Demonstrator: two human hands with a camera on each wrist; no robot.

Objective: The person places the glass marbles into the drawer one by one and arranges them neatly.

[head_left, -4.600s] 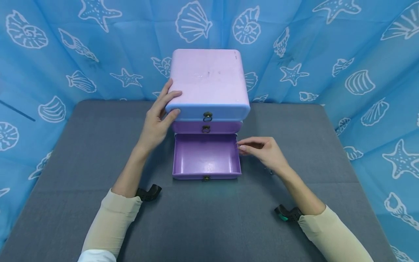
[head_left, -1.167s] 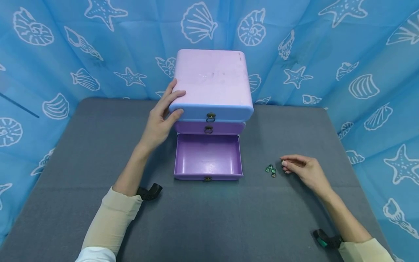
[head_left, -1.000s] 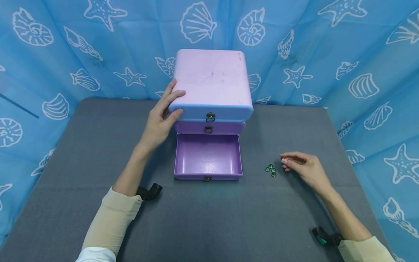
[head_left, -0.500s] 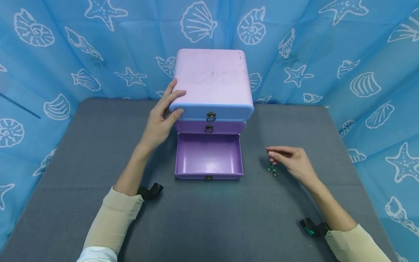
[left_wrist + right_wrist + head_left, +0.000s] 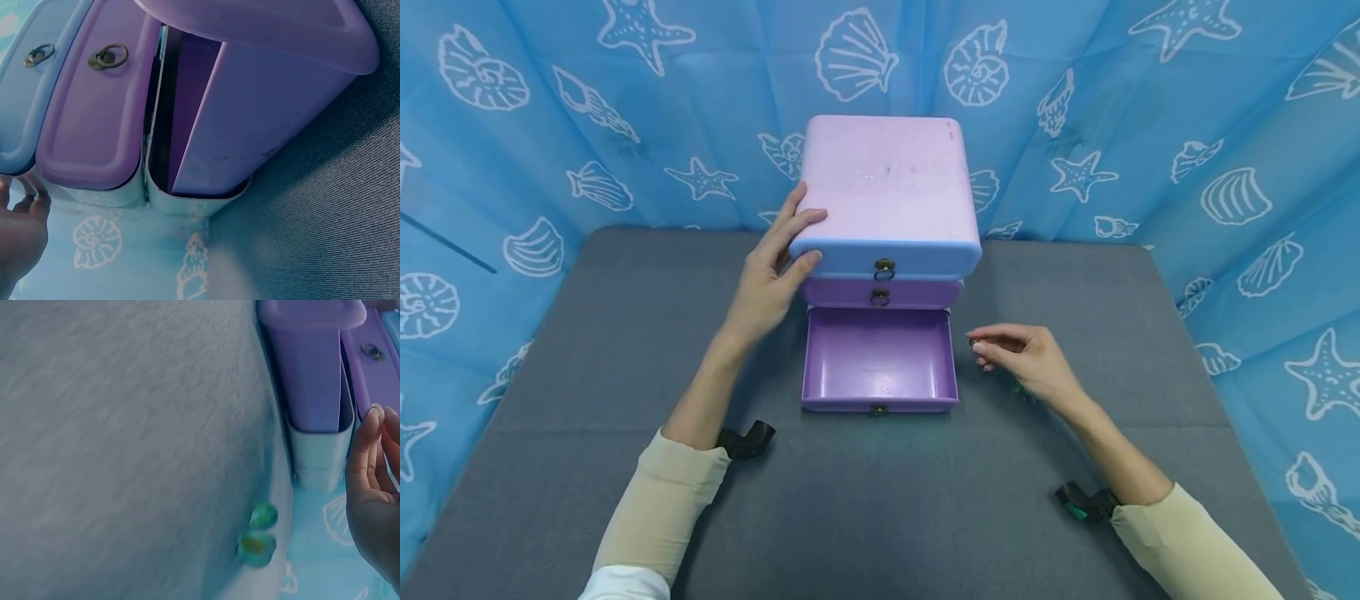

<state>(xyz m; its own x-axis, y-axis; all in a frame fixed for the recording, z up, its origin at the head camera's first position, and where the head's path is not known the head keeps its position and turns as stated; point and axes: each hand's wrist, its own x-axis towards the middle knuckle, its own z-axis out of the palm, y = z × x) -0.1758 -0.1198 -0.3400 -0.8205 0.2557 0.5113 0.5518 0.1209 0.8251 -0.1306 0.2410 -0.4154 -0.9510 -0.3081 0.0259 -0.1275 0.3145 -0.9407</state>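
Probably the weakest spot is the pinch of the right hand (image 5: 1026, 358): the small dark piece (image 5: 973, 342) between its fingertips is so slight that a little slackening of the thumb could drop it onto the gray tabletop (image 5: 880, 508). Knuckles might also knock the right wall of the open bottom drawer (image 5: 880, 358) if the hand travels too low, and that jolt could shake the piece loose. A hard shove from the left hand (image 5: 763, 279) could turn the drawer cabinet (image 5: 887, 175), shifting the drawer as well. Green pieces (image 5: 259, 534) lie on the tabletop beneath the right hand, partly hidden by it in the head view, so a dragging wrist might scatter them. As for where things sit, the small dark piece is at the very tips of the right thumb and fingers, which come together on it, near the drawer's right wall but outside and apart from it; the right wrist view does not show the piece, so its exact seating I cannot tell. Over on the left, the fingers are spread and curved round the cabinet's left front corner, with the thumb against the front of the blue top drawer (image 5: 850, 258).
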